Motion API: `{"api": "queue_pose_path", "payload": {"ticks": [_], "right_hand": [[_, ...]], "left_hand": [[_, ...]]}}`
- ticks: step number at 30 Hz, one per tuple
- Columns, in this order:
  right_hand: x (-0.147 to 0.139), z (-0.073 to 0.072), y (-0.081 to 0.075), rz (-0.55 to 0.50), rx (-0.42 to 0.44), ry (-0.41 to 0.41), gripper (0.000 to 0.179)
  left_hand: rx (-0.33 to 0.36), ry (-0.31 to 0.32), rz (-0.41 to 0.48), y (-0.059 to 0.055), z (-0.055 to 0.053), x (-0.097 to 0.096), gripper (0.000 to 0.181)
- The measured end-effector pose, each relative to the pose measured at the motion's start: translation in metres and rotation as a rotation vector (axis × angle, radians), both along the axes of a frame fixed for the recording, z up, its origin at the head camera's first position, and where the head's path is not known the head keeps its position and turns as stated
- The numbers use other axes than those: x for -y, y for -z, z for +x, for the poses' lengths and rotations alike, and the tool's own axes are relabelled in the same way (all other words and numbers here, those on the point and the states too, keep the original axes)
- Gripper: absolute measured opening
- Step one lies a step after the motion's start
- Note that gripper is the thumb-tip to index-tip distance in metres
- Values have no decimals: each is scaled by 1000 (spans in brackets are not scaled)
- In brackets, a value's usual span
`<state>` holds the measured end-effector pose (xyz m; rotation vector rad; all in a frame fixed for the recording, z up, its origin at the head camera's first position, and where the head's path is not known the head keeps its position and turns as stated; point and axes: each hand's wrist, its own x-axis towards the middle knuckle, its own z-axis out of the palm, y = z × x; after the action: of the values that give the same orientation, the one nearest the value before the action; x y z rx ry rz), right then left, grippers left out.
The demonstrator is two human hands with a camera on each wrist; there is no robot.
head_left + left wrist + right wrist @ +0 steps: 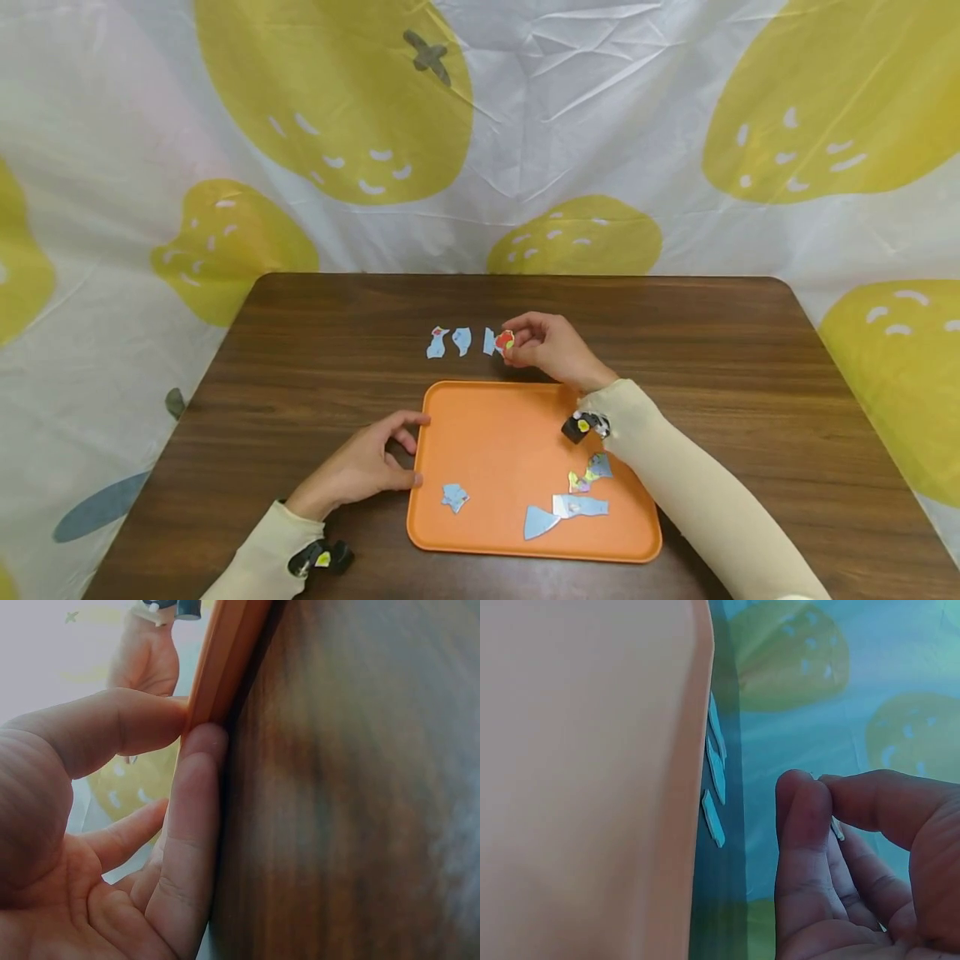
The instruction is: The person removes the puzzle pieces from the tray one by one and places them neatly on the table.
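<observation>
My right hand (553, 346) pinches a small red-and-green puzzle piece (504, 340) between thumb and fingertips, over the table beyond the tray's far edge. In the right wrist view the fingers (804, 817) mostly hide that piece. It overlaps the right end of a row of light blue irregular pieces (461, 341) lying on the wood. My left hand (367, 467) rests at the left side of an orange tray (495, 433), thumb and index finger spread apart and touching its rim. Close up, the left fingers (187, 825) lie along the tray's outer wall.
On the tray lie a star-like blue piece (454, 497) at left, and at right a blue wedge (540, 522), a long blue piece (581, 506) and some colourful pieces (579, 482). A cloth with yellow fruit (337, 100) hangs behind the brown table (712, 350).
</observation>
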<state>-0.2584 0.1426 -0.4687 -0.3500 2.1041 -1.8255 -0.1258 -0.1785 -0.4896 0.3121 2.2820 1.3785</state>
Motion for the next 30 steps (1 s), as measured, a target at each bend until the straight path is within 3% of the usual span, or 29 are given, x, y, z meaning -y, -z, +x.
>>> {"api": "queue_pose_path", "payload": {"ticks": [14, 30], "right_hand": [[-3, -22, 12, -33, 84, 66, 52], [-11, -33, 25, 181, 47, 77, 44]], "left_hand": [[-2, 3, -7, 1, -3, -1, 76], [9, 1, 2, 3, -3, -4, 76]]}}
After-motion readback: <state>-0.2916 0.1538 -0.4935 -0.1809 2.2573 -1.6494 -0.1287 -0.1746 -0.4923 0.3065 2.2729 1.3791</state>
